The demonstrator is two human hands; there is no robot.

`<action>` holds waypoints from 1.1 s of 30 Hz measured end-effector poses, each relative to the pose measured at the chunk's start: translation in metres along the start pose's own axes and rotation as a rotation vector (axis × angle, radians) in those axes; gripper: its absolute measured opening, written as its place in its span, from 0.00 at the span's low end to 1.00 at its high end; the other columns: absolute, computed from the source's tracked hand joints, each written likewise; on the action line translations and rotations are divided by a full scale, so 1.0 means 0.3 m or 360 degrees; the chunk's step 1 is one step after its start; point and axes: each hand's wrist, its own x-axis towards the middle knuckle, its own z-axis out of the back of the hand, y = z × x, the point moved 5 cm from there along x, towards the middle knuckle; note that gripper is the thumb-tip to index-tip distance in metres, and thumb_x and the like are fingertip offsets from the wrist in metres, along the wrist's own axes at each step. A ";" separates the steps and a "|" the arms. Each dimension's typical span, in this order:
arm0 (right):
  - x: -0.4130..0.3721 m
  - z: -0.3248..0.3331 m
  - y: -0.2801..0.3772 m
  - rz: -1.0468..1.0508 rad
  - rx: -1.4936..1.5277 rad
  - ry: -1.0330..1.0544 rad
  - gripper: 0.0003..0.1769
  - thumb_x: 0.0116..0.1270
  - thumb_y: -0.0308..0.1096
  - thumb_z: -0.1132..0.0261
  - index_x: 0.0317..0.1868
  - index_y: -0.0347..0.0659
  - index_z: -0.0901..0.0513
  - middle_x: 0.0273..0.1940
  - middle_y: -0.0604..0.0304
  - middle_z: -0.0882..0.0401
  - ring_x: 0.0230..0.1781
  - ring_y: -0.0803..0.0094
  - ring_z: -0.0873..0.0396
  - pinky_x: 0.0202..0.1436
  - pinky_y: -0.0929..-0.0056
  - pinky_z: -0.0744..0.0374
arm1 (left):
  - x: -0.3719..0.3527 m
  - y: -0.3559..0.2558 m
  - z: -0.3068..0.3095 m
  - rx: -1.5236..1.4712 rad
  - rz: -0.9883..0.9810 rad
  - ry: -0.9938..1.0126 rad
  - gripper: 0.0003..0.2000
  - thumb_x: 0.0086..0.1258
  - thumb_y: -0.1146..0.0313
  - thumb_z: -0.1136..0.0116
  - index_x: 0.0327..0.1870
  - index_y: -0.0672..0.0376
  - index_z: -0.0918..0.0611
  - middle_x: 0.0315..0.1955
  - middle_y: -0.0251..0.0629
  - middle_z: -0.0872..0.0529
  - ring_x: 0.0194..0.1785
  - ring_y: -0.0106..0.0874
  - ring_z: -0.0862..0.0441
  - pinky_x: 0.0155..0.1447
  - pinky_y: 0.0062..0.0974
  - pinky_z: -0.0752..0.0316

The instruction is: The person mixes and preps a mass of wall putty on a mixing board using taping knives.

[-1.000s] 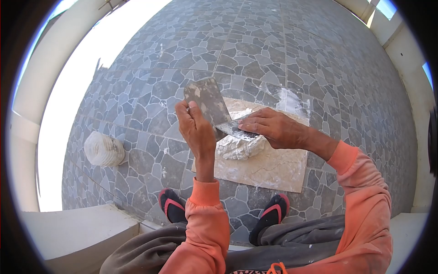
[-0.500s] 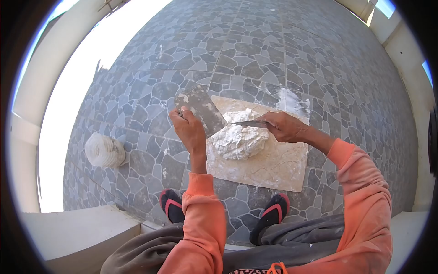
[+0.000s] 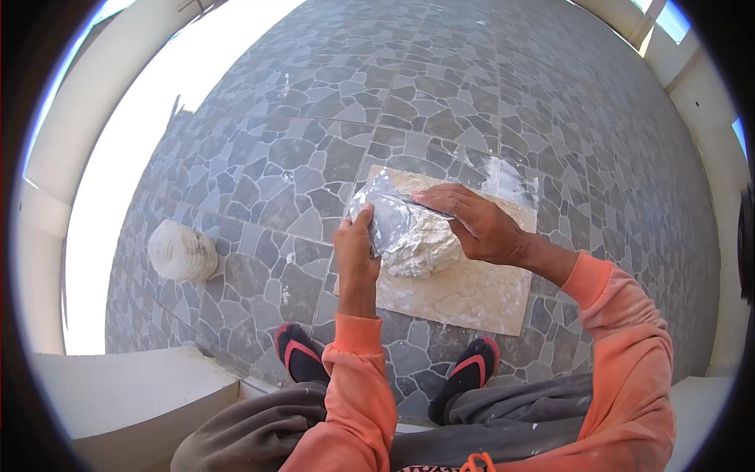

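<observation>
A flat metal plate (image 3: 387,223), smeared with white paste, is gripped at its left edge by my left hand (image 3: 355,250), thumb on top. My right hand (image 3: 489,224) is closed round a narrow scraper (image 3: 429,206), its fingers stretched along the tool, and the blade lies across the upper part of the plate. Below both tools a mound of white paste (image 3: 421,250) rests on a beige tile (image 3: 472,295). The plate hides the mound's left side.
A translucent ribbed roll (image 3: 182,252) stands on the stone-patterned floor (image 3: 291,173) at the left. White smears (image 3: 510,179) mark the floor behind the tile. My feet in dark sandals (image 3: 465,376) are near the tile's front edge. A pale ledge (image 3: 141,393) is at lower left.
My left hand has moved right with the plate, which now tilts differently and shows white paste. The scraper in my right hand has come over the plate and lies against it.
</observation>
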 end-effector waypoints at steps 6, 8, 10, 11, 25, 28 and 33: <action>-0.090 -0.041 -0.034 0.0162 -0.0396 0.0262 0.34 0.60 0.15 0.39 0.68 0.44 0.27 0.67 0.57 0.26 0.67 0.61 0.28 0.71 0.56 0.30 | 0.016 0.007 -0.003 -0.0161 0.0074 0.0104 0.10 0.74 0.69 0.43 0.48 0.67 0.25 0.37 0.41 0.16 0.31 0.31 0.14 0.35 0.29 0.14; -0.124 -0.016 -0.084 0.0158 -0.0525 0.0347 0.33 0.60 0.15 0.39 0.67 0.44 0.26 0.67 0.57 0.26 0.66 0.61 0.27 0.70 0.56 0.30 | 0.009 -0.029 0.010 -0.0087 -0.0002 0.0095 0.11 0.75 0.69 0.43 0.49 0.67 0.25 0.37 0.42 0.16 0.33 0.31 0.13 0.36 0.29 0.13; -0.147 0.010 -0.118 0.0133 -0.0587 0.0365 0.29 0.61 0.16 0.38 0.64 0.41 0.25 0.63 0.55 0.23 0.62 0.59 0.24 0.66 0.59 0.26 | -0.021 -0.102 -0.007 0.0007 -0.0153 0.0075 0.12 0.75 0.69 0.43 0.50 0.67 0.26 0.38 0.42 0.16 0.36 0.30 0.13 0.37 0.29 0.13; -0.152 0.020 -0.137 0.0033 -0.0465 0.0277 0.28 0.61 0.16 0.38 0.63 0.41 0.25 0.61 0.54 0.22 0.61 0.58 0.23 0.65 0.59 0.25 | -0.003 -0.121 0.000 0.0053 -0.0307 0.0058 0.12 0.74 0.70 0.41 0.51 0.66 0.27 0.39 0.40 0.17 0.38 0.28 0.14 0.39 0.27 0.14; 0.067 0.037 -0.011 0.0057 -0.0329 0.0341 0.27 0.61 0.16 0.40 0.61 0.42 0.22 0.57 0.55 0.18 0.59 0.59 0.21 0.62 0.59 0.28 | -0.190 -0.252 -0.169 0.1029 -0.1425 -0.0124 0.09 0.77 0.67 0.47 0.48 0.63 0.29 0.38 0.37 0.21 0.39 0.22 0.24 0.44 0.23 0.27; 0.036 0.022 -0.008 0.0125 -0.0311 0.0458 0.26 0.61 0.16 0.40 0.60 0.42 0.22 0.58 0.56 0.18 0.61 0.62 0.21 0.61 0.60 0.27 | -0.175 -0.240 -0.163 0.0937 -0.1374 -0.0140 0.08 0.78 0.68 0.47 0.47 0.62 0.29 0.36 0.34 0.22 0.36 0.19 0.26 0.41 0.21 0.28; -0.024 -0.017 -0.044 0.0116 -0.0265 0.0543 0.26 0.60 0.15 0.39 0.59 0.42 0.21 0.58 0.59 0.18 0.61 0.63 0.21 0.63 0.61 0.27 | -0.124 -0.203 -0.131 0.1012 -0.1374 -0.0308 0.10 0.77 0.68 0.51 0.49 0.65 0.29 0.33 0.37 0.23 0.33 0.23 0.28 0.40 0.26 0.29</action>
